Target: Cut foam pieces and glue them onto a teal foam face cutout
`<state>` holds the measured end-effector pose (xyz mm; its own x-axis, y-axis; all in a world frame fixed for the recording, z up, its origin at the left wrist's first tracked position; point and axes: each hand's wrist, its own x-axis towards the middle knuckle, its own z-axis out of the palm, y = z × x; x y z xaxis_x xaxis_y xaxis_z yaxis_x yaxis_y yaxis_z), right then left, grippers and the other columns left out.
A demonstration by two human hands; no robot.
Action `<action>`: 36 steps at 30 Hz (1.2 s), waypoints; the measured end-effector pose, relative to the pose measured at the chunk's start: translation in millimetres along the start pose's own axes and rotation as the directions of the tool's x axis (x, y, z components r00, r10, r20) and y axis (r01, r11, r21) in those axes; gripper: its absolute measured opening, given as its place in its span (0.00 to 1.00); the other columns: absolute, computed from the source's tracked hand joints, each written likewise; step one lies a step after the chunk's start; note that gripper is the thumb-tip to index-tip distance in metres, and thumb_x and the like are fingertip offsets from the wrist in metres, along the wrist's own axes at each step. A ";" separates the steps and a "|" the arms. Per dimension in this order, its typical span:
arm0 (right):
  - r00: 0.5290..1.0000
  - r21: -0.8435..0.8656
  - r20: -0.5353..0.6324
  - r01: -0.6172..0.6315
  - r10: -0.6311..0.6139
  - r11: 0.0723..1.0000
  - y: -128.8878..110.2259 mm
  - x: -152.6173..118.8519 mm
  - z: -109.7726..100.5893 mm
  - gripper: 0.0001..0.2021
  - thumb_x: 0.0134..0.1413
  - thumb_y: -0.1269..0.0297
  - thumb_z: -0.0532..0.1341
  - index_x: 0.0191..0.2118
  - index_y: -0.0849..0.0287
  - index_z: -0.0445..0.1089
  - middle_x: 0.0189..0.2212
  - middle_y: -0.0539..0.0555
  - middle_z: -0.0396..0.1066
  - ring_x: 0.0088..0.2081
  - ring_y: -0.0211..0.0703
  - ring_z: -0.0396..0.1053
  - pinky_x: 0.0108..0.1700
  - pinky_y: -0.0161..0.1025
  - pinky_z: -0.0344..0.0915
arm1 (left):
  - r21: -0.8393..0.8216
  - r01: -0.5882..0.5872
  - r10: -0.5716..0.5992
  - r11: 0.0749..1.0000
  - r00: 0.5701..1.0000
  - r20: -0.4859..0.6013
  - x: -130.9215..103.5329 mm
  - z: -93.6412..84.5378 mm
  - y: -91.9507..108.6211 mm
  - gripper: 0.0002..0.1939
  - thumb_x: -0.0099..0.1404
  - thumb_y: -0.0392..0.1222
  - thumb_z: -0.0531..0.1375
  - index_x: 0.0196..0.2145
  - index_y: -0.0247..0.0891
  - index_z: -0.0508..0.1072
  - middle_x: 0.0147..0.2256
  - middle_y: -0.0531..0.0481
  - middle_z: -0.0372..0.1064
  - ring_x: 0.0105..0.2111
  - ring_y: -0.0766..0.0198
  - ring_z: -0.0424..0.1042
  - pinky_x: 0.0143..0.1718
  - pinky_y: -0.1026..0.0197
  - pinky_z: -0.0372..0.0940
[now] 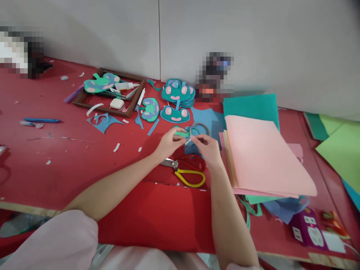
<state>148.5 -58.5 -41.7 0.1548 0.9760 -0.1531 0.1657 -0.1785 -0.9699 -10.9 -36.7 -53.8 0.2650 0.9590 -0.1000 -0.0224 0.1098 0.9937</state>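
My left hand [169,143] pinches a small green felt piece [180,132] above the middle of the table. Close beside it, my right hand [208,149] has thumb and forefinger pressed together at a tiny white strip [188,141]; its far end is hidden by the fingers. A roll of tape [200,125] stands just behind my right hand, over blue felt [210,118]. Below both hands lie scissors with one red and one yellow handle [194,177]. Teal frog-face felt shapes [174,114] with pink eyes and mouths lie beyond my hands, some stacked.
A stack of felt sheets, pink on top [264,153], lies at the right. Back left, a brown wooden frame [104,108] surrounds pens, a glue bottle and a white case. A purple power socket block [311,228] sits front right. Felt scraps [105,123] litter the red table.
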 end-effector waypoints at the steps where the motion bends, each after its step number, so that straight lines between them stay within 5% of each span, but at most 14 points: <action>1: 1.000 -0.006 -0.010 0.020 -0.020 1.000 1.5 0.8 1.9 0.18 0.42 0.48 0.65 0.29 0.61 0.74 0.20 0.48 0.67 0.21 0.31 0.57 0.22 0.32 0.53 | -0.036 0.004 -0.004 0.999 1.000 0.007 0.0 -0.1 -0.3 0.15 0.57 0.46 0.62 0.40 0.38 0.67 0.25 0.54 0.71 0.29 0.63 0.75 0.36 0.59 0.70; 7: 0.991 0.024 -0.112 0.072 -0.069 0.997 5.4 4.3 5.9 0.19 0.44 0.47 0.63 0.30 0.61 0.73 0.18 0.48 0.65 0.21 0.33 0.58 0.21 0.32 0.53 | -0.157 0.077 -0.058 0.985 0.990 0.125 3.4 2.4 -7.8 0.18 0.52 0.52 0.65 0.33 0.35 0.69 0.28 0.50 0.74 0.31 0.59 0.77 0.40 0.54 0.71; 13: 0.997 0.195 -0.063 -0.027 0.040 0.980 2.1 2.3 8.9 0.17 0.41 0.49 0.66 0.26 0.60 0.71 0.14 0.43 0.55 0.17 0.28 0.48 0.18 0.31 0.45 | -0.109 0.006 0.001 0.994 0.997 0.071 3.5 -0.2 -6.2 0.16 0.57 0.53 0.60 0.29 0.36 0.67 0.27 0.51 0.74 0.31 0.60 0.76 0.37 0.56 0.71; 23: 0.996 0.186 0.092 -0.037 0.020 0.982 1.6 -0.3 0.4 0.15 0.46 0.51 0.64 0.31 0.59 0.75 0.21 0.47 0.64 0.21 0.30 0.55 0.20 0.31 0.52 | -0.091 -0.024 0.023 0.996 1.000 -0.005 2.7 -2.9 -0.1 0.10 0.60 0.47 0.57 0.28 0.37 0.66 0.23 0.54 0.70 0.26 0.65 0.72 0.32 0.61 0.67; 33: 0.992 0.166 0.115 -0.065 0.046 0.984 -1.5 -1.8 -1.3 0.14 0.43 0.53 0.66 0.30 0.59 0.75 0.24 0.49 0.67 0.23 0.31 0.59 0.21 0.30 0.56 | -0.049 -0.050 0.051 0.998 0.998 0.020 3.5 -5.6 -1.5 0.10 0.62 0.46 0.56 0.27 0.37 0.65 0.20 0.56 0.66 0.23 0.67 0.68 0.30 0.62 0.65; 36: 0.991 0.166 0.125 -0.056 0.035 0.985 -1.2 -2.2 -0.7 0.14 0.43 0.52 0.65 0.30 0.59 0.74 0.24 0.49 0.68 0.23 0.31 0.59 0.21 0.30 0.56 | 0.019 -0.090 0.091 0.996 0.995 -0.047 5.1 -6.4 -3.8 0.08 0.60 0.45 0.57 0.30 0.37 0.66 0.23 0.55 0.66 0.25 0.67 0.69 0.31 0.63 0.65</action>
<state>148.6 -60.5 -40.1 0.0371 0.9771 -0.2096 -0.0068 -0.2095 -0.9778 -15.7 -30.6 -58.4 0.2163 0.9762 -0.0116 -0.0283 0.0181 0.9994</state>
